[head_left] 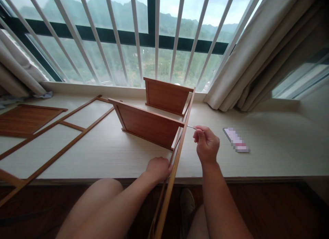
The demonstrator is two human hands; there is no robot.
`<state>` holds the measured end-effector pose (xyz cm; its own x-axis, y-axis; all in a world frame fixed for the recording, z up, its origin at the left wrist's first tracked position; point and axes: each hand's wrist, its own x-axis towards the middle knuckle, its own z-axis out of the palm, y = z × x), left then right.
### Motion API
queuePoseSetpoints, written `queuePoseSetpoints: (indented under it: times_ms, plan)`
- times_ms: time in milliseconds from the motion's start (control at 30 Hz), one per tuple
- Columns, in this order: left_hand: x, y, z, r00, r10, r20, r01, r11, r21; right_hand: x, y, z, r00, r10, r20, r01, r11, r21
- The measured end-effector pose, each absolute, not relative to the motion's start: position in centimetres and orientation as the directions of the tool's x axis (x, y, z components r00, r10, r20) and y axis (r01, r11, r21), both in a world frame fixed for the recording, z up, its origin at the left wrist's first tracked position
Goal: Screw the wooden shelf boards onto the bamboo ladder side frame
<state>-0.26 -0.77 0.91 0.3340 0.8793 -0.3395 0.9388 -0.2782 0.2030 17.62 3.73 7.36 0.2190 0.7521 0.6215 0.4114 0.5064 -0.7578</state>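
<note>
My right hand (207, 143) is closed in a pinch on a thin metal tool (191, 127). Its slim shaft meets the outer side of a wooden side frame (178, 153), level with the end of a brown shelf panel (149, 123); whether it is a hex key or a screwdriver is hidden by the fingers. Lower down, my left hand (158, 167) is wrapped round a rail of that frame, its fingertips partly hidden. The frame stands on edge and reaches past the ledge's front edge. A second shelf panel (168, 97) joins it farther back, near the window.
On the left, another ladder-like wooden frame (66, 148) and a loose brown panel (28, 120) lie on the pale ledge (144, 160). A phone (235, 140) with a blurred screen rests to the right. Window bars (156, 37) and curtains (246, 61) border the back.
</note>
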Motion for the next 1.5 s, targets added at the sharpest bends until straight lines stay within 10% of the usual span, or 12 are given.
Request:
queuePoseSetpoints:
  times_ms: [1500]
  plan:
    - [-0.2,-0.8,0.3,0.328,0.880,-0.343,0.941,-0.275,0.196,16.8,3.5,9.0,0.260,0.903,0.343,0.106,0.327,-0.939]
